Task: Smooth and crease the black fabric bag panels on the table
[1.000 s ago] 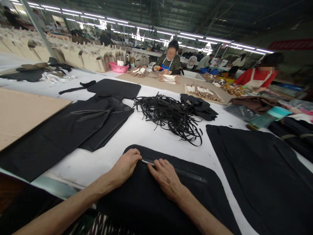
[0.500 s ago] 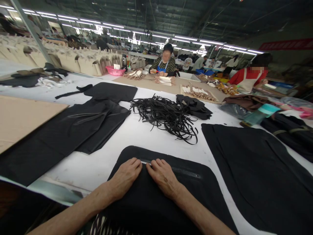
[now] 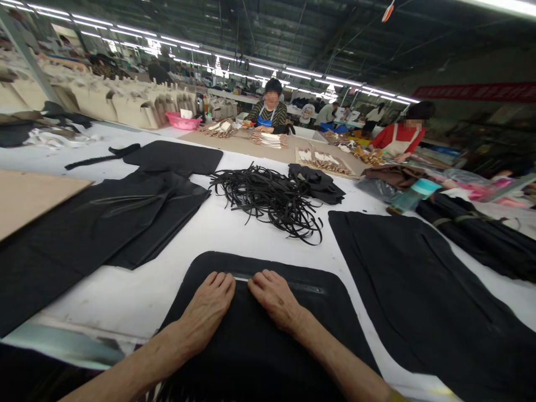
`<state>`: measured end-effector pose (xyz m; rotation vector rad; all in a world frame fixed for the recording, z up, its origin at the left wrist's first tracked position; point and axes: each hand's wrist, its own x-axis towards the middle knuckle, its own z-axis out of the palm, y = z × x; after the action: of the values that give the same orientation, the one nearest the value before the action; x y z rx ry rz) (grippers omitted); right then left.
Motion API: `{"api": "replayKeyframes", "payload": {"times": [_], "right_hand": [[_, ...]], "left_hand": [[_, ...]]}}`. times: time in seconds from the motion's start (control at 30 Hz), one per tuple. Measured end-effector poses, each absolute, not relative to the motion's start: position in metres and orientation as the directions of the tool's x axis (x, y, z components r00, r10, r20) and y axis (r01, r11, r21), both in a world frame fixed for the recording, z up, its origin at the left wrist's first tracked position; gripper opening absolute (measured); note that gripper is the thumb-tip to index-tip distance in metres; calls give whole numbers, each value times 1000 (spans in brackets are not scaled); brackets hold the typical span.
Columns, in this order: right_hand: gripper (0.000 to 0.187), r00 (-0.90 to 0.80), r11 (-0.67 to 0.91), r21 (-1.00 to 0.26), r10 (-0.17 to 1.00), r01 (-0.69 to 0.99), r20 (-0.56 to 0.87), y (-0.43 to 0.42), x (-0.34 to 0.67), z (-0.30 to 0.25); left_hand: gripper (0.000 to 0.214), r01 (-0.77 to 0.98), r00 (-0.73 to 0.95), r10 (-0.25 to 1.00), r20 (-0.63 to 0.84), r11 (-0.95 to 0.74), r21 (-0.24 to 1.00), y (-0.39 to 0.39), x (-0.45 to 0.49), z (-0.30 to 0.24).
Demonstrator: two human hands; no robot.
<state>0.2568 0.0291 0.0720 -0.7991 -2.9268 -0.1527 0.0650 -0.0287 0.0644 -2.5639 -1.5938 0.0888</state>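
A black leather-like panel (image 3: 251, 335) with rounded corners lies before me, its near part hanging toward my lap. My left hand (image 3: 213, 301) is closed, fingers curled down on the panel at a long slit across its upper part. Close to its right, my right hand (image 3: 274, 298) is closed in the same way on the slit's edge. A thin white strip (image 3: 242, 279) shows in the gap between the hands. To the right of my right hand the slit (image 3: 312, 288) continues, looking shiny. My fingertips and whatever lies under them are hidden.
Beyond the panel lies a heap of thin black straps (image 3: 268, 201). Stacked black panels (image 3: 402, 279) are at the right, folded black material (image 3: 104, 218) and a tan board (image 3: 33, 195) at the left. A bottle (image 3: 412, 196) lies tilted. Two co-workers (image 3: 270, 111) sit across the table.
The view has turned slightly right, so the scene sits further left. Both hands keep their hold at the slit; the left hand has shifted slightly away from the right.
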Motion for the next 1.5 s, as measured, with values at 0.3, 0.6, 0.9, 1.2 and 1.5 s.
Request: {"api": "replayKeyframes", "payload": {"times": [0.3,0.6,0.9,1.2,1.5], "right_hand": [[13,-823,830,-16,555,558,122,27,289,76],[14,-813,819,-23,572,573,107,26,299,75],[11,-822,824,34,560,566,106,23,296,79],[12,-828,827,51,555,560,86,23,301,80],[10,-828,828,35,557,560,66,24,313,81]], "left_hand": [[40,837,504,863,-1,-489,-244,-30,76,65],[55,884,417,909,-21,-410,-225,-32,92,78],[35,889,458,889,-17,-457,41,-17,106,81],[28,851,524,851,-27,-521,71,-15,107,81],[41,854,517,856,-20,-517,-57,-17,125,79]]}}
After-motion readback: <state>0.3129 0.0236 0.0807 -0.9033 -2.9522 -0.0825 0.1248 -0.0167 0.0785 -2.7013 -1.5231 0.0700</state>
